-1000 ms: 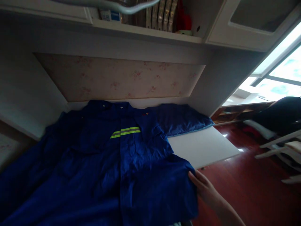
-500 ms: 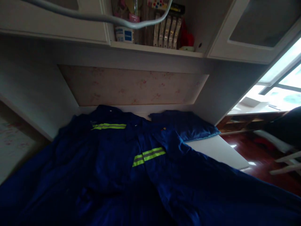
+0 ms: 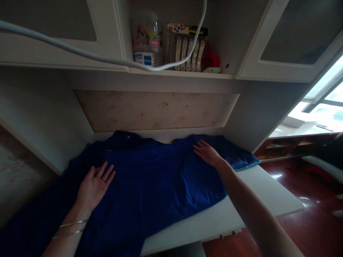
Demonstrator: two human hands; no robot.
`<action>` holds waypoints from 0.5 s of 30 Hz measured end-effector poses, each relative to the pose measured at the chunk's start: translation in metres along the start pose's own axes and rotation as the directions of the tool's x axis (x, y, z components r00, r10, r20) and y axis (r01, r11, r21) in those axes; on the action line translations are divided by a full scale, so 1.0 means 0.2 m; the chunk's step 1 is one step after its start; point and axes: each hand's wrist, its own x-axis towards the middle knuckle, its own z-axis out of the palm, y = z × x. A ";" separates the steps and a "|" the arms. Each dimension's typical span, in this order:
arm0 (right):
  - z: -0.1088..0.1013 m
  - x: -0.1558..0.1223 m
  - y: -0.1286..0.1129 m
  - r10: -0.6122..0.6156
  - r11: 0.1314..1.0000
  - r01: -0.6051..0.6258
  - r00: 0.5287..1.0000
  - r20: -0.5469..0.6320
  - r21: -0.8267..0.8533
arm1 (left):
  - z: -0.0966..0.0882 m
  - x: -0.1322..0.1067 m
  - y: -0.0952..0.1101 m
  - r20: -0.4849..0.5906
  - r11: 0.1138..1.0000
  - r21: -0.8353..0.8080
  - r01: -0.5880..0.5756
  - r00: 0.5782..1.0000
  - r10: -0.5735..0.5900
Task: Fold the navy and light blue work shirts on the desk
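Observation:
A dark blue work jacket (image 3: pixel 150 182) lies spread over the white desk (image 3: pixel 268 196), plain side up, with no yellow stripes showing. My left hand (image 3: pixel 93 185) rests flat on its left part, fingers spread. My right hand (image 3: pixel 207 153) lies flat on the jacket's upper right part, fingers stretched out, next to a folded blue cloth (image 3: pixel 235 155) at the back right of the desk. Neither hand holds anything. Two thin bangles (image 3: pixel 69 228) sit on my left wrist.
Above the desk a shelf (image 3: pixel 177 73) holds a clear jar (image 3: pixel 147 43), a row of white clips (image 3: pixel 189 53) and a red object (image 3: pixel 211 59). A grey cable (image 3: pixel 80 53) hangs across the cupboards. Dark red floor (image 3: pixel 308 228) and a window lie to the right.
The jacket has been turned over or folded, so the yellow reflective stripes no longer show. Both my hands have come onto it and now lie flat. The view has tilted up.

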 end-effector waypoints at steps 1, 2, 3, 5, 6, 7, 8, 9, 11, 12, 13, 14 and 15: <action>0.01 0.08 0.01 0.001 0.994 -0.003 1.000 -0.024 -0.109 | 0.00 0.04 -0.01 -0.012 0.996 0.079 -0.038 0.999 0.039; 0.01 0.13 0.03 0.005 0.972 -0.019 0.998 -0.058 -0.232 | -0.02 0.06 -0.02 -0.047 0.978 0.201 -0.056 0.997 0.067; -0.01 0.16 0.06 0.015 0.936 -0.047 0.995 -0.096 -0.348 | -0.06 0.06 -0.04 -0.094 0.935 0.351 -0.050 0.992 0.088; -0.09 0.18 0.12 0.038 0.861 -0.117 0.985 -0.166 -0.495 | -0.19 0.02 -0.09 -0.166 0.773 0.634 0.024 0.980 0.106; -0.13 0.17 0.15 0.051 0.842 -0.148 0.979 -0.196 -0.519 | -0.28 -0.01 -0.12 -0.188 0.686 0.724 0.070 0.977 0.098; -0.18 0.15 0.18 0.062 0.833 -0.172 0.974 -0.220 -0.525 | -0.37 -0.05 -0.14 -0.193 0.628 0.771 0.105 0.978 0.074; -0.21 0.12 0.20 0.091 0.824 -0.203 0.969 -0.230 -0.530 | -0.46 -0.08 -0.17 -0.182 0.607 0.785 0.124 0.983 0.036; -0.24 0.09 0.22 0.140 0.814 -0.247 0.962 -0.235 -0.526 | -0.54 -0.11 -0.19 -0.159 0.620 0.774 0.130 0.987 -0.008; -0.28 0.04 0.25 0.252 0.797 -0.336 0.940 -0.228 -0.502 | -0.68 -0.14 -0.23 -0.123 0.668 0.731 0.140 0.990 -0.073; -0.28 0.02 0.26 0.299 0.789 -0.371 0.928 -0.221 -0.490 | -0.71 -0.16 -0.24 -0.104 0.686 0.714 0.141 0.990 -0.095; -0.27 0.01 0.27 0.329 0.783 -0.393 0.920 -0.214 -0.482 | -0.73 -0.17 -0.24 -0.101 0.690 0.708 0.149 0.989 -0.111; -0.27 0.01 0.28 0.340 0.782 -0.395 0.919 -0.201 -0.482 | -0.71 -0.19 -0.24 -0.121 0.684 0.710 0.169 0.986 -0.118; -0.25 0.01 0.29 0.328 0.786 -0.375 0.927 -0.182 -0.491 | -0.68 -0.20 -0.24 -0.156 0.670 0.717 0.193 0.981 -0.116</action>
